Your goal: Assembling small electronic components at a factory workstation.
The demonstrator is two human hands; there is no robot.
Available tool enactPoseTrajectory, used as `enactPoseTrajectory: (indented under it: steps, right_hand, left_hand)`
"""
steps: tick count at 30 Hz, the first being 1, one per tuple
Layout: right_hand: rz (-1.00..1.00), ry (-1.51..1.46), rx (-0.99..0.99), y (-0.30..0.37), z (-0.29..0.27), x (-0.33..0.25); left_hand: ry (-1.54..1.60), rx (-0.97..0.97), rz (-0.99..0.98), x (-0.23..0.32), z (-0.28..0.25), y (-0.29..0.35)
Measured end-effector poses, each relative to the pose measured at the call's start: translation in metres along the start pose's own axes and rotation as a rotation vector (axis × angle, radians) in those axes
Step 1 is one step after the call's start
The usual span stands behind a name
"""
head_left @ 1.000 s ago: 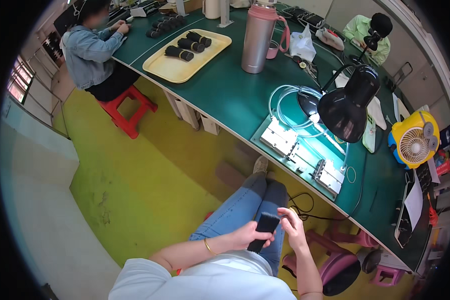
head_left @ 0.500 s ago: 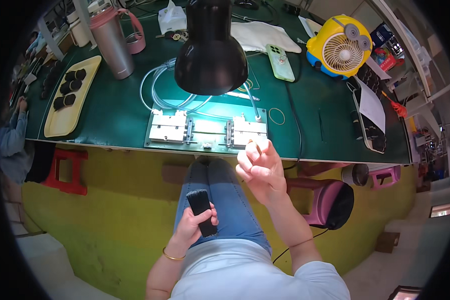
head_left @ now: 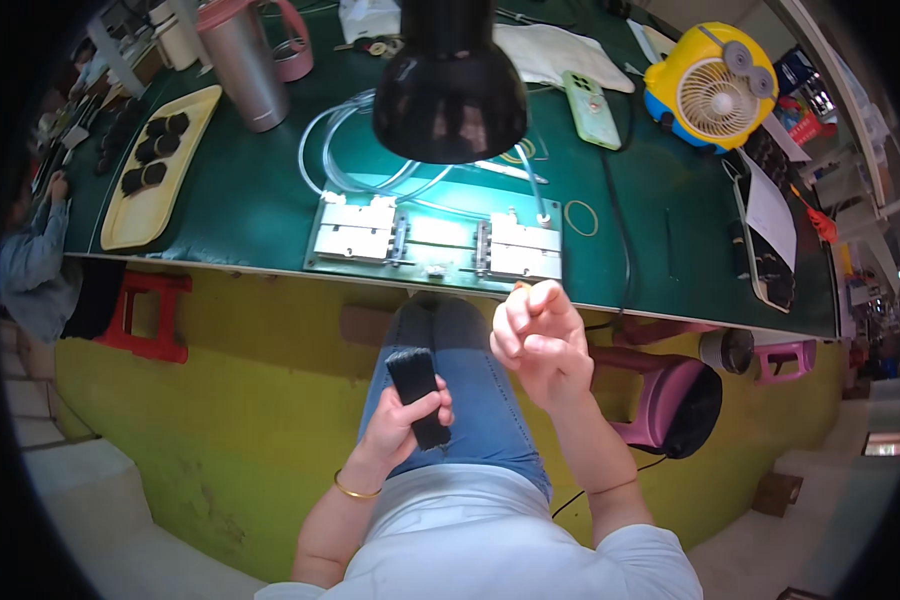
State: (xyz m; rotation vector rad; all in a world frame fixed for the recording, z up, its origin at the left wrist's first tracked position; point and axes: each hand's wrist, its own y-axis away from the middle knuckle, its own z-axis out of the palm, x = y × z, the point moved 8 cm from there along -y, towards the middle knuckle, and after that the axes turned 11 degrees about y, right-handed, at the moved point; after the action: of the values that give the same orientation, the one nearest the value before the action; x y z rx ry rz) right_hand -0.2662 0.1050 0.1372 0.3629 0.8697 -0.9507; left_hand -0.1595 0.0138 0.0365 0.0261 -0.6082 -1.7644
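Note:
My left hand (head_left: 402,420) is closed around a dark bundle of fine black strands (head_left: 417,385), held upright above my lap. My right hand (head_left: 545,345) is raised at the bench's front edge, its fingers half curled and the thumb apart from them. A small orange spot shows by its index fingertip, too small to name. Just beyond that hand lies a metal fixture on a base plate (head_left: 440,262), with a silver block (head_left: 355,230) on the left and another silver block (head_left: 525,246) on the right. Clear tubes (head_left: 315,150) run from it.
A black lamp (head_left: 450,105) hangs over the fixture. On the green bench lie a yellow tray (head_left: 130,225) with black bundles, a steel tumbler (head_left: 250,75), a phone (head_left: 592,110), a rubber band (head_left: 581,218) and a yellow fan (head_left: 715,90). Another person (head_left: 35,260) sits left; a pink stool (head_left: 655,410) stands right.
The whole view has shifted, so the bench sits further right and higher in the picture. My left hand keeps its hold on the black bundle; my right hand's fingers have changed pose slightly.

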Motion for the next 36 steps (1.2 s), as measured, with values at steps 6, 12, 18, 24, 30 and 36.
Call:
enactPoseTrajectory:
  steps: [6, 12, 18, 24, 30, 36]
  right_hand:
    - [0.183, 0.803, 0.142, 0.005, -0.006, 0.045]
    - [0.268, 0.772, 0.229, 0.0, -0.013, 0.057]
    - [0.305, 0.661, 0.269, -0.006, -0.018, 0.059]
    - [0.336, 0.698, 0.289, -0.013, -0.018, 0.061]
    - [0.247, 0.848, 0.283, -0.022, -0.015, 0.058]
    - [0.229, 0.833, 0.306, -0.029, -0.014, 0.055]
  left_hand:
    - [-0.06, -0.028, 0.111, 0.012, 0.016, -0.019]
    - [-0.128, -0.078, 0.174, 0.018, 0.021, -0.028]
    - [-0.016, -0.095, 0.215, 0.019, 0.019, -0.037]
    - [0.041, -0.149, 0.245, 0.023, 0.021, -0.042]
    - [0.013, -0.083, 0.293, 0.031, 0.026, -0.047]
    - [0.033, -0.072, 0.338, 0.039, 0.031, -0.05]
